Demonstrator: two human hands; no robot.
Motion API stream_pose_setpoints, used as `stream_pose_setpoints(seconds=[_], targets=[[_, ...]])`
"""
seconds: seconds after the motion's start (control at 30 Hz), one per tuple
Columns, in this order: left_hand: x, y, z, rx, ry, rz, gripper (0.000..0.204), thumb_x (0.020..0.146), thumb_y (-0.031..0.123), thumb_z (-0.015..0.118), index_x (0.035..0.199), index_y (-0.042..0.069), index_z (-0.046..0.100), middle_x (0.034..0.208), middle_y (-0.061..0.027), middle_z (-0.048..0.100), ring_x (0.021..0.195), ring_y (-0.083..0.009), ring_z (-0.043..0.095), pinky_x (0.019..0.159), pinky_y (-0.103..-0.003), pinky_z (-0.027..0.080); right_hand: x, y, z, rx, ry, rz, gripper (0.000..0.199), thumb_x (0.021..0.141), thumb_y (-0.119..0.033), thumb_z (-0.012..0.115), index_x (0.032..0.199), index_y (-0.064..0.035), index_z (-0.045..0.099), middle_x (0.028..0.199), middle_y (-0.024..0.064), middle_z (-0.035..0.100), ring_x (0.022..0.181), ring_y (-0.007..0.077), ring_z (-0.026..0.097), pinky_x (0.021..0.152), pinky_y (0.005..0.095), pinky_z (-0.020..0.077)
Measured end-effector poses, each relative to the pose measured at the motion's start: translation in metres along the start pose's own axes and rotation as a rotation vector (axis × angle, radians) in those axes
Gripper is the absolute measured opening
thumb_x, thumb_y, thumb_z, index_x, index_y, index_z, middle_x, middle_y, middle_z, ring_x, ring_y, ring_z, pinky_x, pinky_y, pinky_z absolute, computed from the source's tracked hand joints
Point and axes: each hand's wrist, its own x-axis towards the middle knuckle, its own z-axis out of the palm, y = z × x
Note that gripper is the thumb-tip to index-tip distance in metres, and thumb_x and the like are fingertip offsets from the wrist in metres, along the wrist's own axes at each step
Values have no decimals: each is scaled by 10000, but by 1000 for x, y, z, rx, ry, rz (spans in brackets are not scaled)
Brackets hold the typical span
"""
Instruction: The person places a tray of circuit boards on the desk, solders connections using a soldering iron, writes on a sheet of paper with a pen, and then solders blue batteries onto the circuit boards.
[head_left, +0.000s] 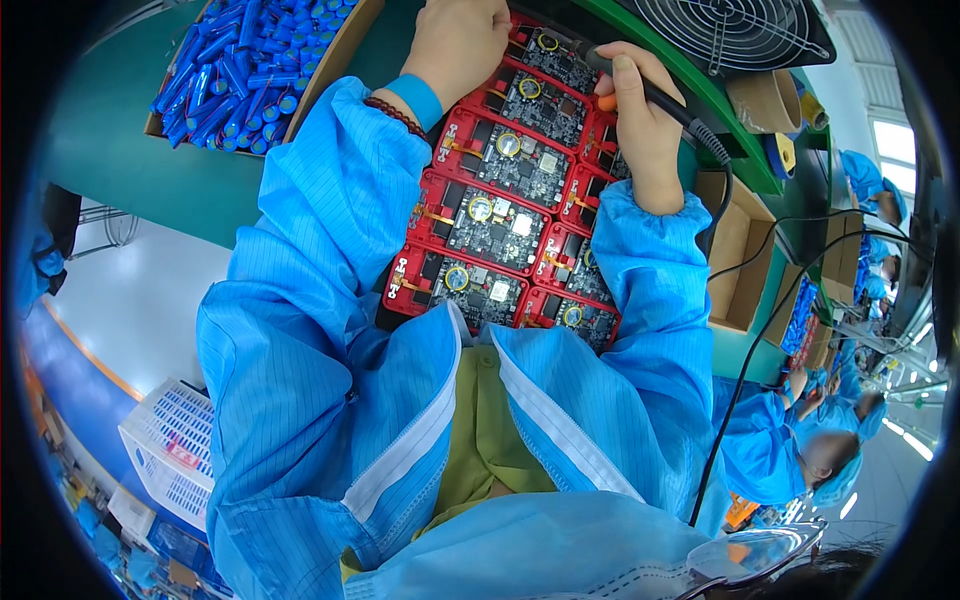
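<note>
Rows of red trays [462,135] lie before me, each bearing a dark circuit board [497,228] with a round, yellow-rimmed coin cell. Over the far left end of the rows is my left hand [460,45], its fingers curled together at the picture's upper edge; whatever they pinch is hidden. My right hand [645,120] grips a soldering iron [664,100] with a black handle, above the far right trays. An orange part shows by its fingers, and the iron's tip cannot be made out. A thick black cord trails from the handle down the right side.
An open cardboard box [340,50] of blue cylindrical batteries [235,80] stands at the far left. Beyond my right hand are a green ledge [735,130], a grilled fan [725,30] and a cardboard tube [765,100]. Another cardboard box [735,255] sits right; co-workers sit farther along.
</note>
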Motion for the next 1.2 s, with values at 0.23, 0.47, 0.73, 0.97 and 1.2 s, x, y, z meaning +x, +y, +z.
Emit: stream_pose_setpoints(seconds=[0.23,0.47,0.73,0.97,1.2], targets=[[1,3,0,43,-37,-2,24,762,23,610,738,21,613,836,-148,543,868,-340,507,788,-441,434,0,0,0,-14,-10,-26,230,942,-243,553,1035,-55,648,728,19,593,652,79,538,581,215,436],[1,0,0,70,-42,34,37,756,3,595,737,29,613,829,-139,539,860,-339,504,774,-445,435,-1,-2,0,-6,3,-34,222,943,-236,548,1027,-58,649,722,23,592,651,83,541,584,213,436],[2,3,0,37,-22,65,39,752,-2,598,728,26,611,819,-145,538,844,-340,508,766,-443,441,-2,-5,1,-17,-13,-34,219,940,-228,550,1017,-48,650,721,25,596,644,84,542,586,215,437],[-4,4,-15,41,-15,63,12,765,18,590,754,17,586,803,-160,553,818,-357,527,745,-448,450,-11,-20,-8,19,32,-8,211,940,-203,545,1033,-42,646,740,31,606,657,86,550,609,209,448],[-52,43,-51,-367,-269,87,95,839,86,605,863,2,569,807,-119,542,736,-257,555,656,-323,438,-60,-62,-24,150,-27,249,212,911,-118,589,1095,-12,596,965,64,602,830,114,603,731,240,484]])
